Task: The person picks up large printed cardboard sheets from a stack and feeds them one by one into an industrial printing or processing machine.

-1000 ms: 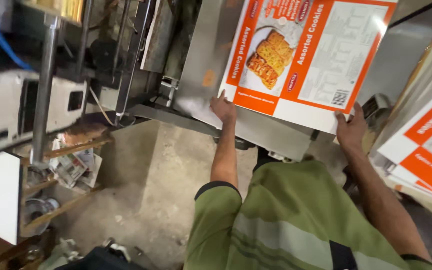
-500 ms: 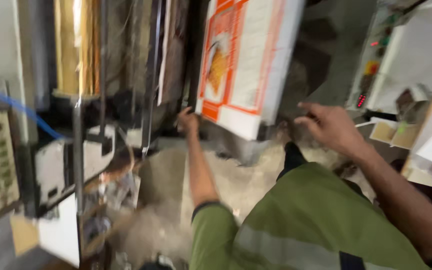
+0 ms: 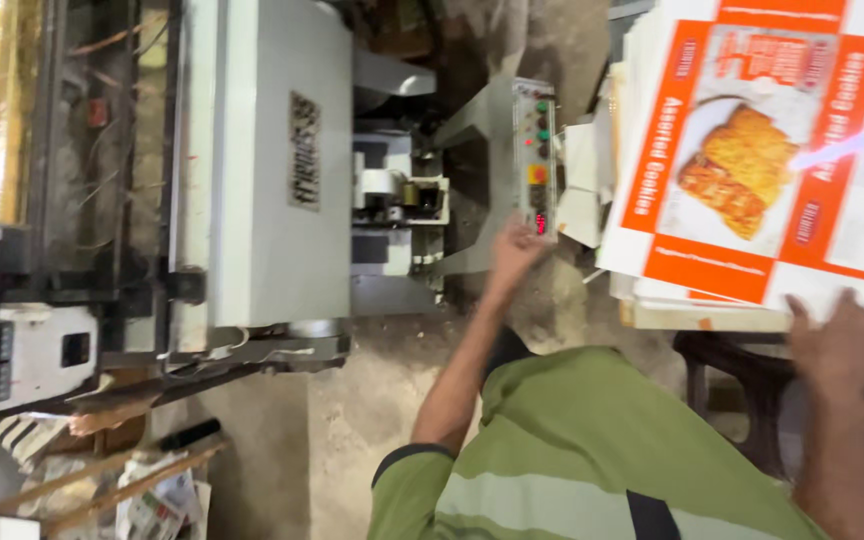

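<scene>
- Presently, left hand [image 3: 514,250] raised to the lower end of the control panel [image 3: 534,160], at about 12 o'clock from the torso; fingers loosely spread, tips at or just short of the red lit readout, contact not certain through blur.
- Nothing gripped in that hand; arm stretched forward from the green sleeve [image 3: 422,490], seemingly to reach the buttons.
- Right hand [image 3: 837,345] at 3 o'clock, laid palm-down with fingers spread on the near edge of the carton stack [image 3: 742,170]; pressed flat rather than pinching, likely steadying or squaring the sheets.
- Stack lying flat on a low support at 1 to 2 o'clock, just beside the panel; top sheet face up, edges roughly aligned, as for sheets kept within reach of the machine.
- Top sheet: unfolded flat carton blank, white ground with broad orange bands forming a frame, photograph of golden-brown biscuits on a plate in the central panel, white lettering running along the orange bands.
- Panel: narrow upright grey strip with a column of small coloured buttons, green and red near the top, a yellow patch midway, red readout at the bottom.
- Machine [image 3: 272,170]: large grey body at 10 to 11 o'clock, small dark rectangular nameplate on its face, lettering too blurred to make out.
- Printed paper scraps [image 3: 157,500] on the floor at 8 o'clock, well apart from both hands.
</scene>
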